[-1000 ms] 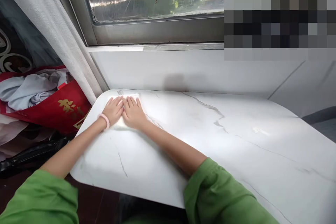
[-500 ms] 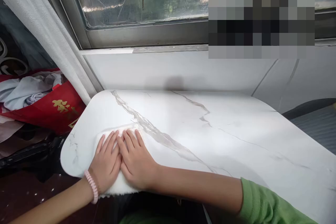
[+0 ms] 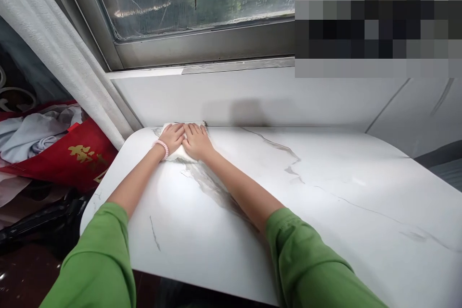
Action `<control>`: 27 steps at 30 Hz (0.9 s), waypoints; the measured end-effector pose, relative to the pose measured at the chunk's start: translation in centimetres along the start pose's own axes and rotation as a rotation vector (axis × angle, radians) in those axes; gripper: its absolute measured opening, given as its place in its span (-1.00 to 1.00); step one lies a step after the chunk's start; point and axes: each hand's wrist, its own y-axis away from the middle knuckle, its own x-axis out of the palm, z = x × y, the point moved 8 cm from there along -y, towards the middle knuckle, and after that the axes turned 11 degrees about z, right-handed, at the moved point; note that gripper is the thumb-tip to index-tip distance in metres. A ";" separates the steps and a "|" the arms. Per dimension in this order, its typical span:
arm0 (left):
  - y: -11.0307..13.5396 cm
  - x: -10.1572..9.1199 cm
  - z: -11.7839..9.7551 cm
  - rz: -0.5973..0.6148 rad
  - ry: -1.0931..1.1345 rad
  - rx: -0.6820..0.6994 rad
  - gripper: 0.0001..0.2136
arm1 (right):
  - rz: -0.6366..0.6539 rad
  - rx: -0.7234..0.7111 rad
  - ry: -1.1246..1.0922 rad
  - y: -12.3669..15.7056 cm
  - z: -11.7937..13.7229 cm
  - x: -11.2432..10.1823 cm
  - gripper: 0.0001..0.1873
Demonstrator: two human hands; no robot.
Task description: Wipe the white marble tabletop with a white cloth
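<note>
Both my hands lie flat, side by side, on a white cloth [image 3: 178, 153] at the far left corner of a white marble-look table [image 3: 325, 192]. My left hand [image 3: 173, 137] wears a pink bead bracelet at the wrist, and its fingers are stretched out on the cloth. My right hand [image 3: 197, 140] presses the cloth just to the right of it, fingers also stretched out. The cloth is mostly hidden under my hands and reaches the wall edge. My sleeves are green.
A white wall and a window frame [image 3: 202, 45] rise behind the table. A white curtain [image 3: 61, 53] hangs at the left. Beside the table, at the left, lie a red bag [image 3: 81, 156] with grey clothes [image 3: 32, 132] and a black object on the dark floor.
My hands have pushed the cloth from the table's near left edge away to the far corner by the wall. One second ago they were also near that far corner.
</note>
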 end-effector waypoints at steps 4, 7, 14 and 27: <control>-1.4 0.1 0.2 -0.002 -0.006 -0.005 -0.59 | -0.025 0.010 -0.002 -0.8 -1.1 -0.2 -0.43; -1.0 0.2 0.1 0.020 -0.019 -0.053 -0.59 | -0.022 0.011 0.006 -0.4 -0.9 -0.4 -0.43; 3.0 0.4 -3.6 0.019 -0.009 -0.120 -0.58 | 0.059 -0.006 0.039 4.2 0.2 -0.5 -0.40; 17.1 -0.2 -15.1 -0.105 0.065 0.047 -0.55 | 0.029 -0.156 0.156 21.0 6.4 -1.7 -0.38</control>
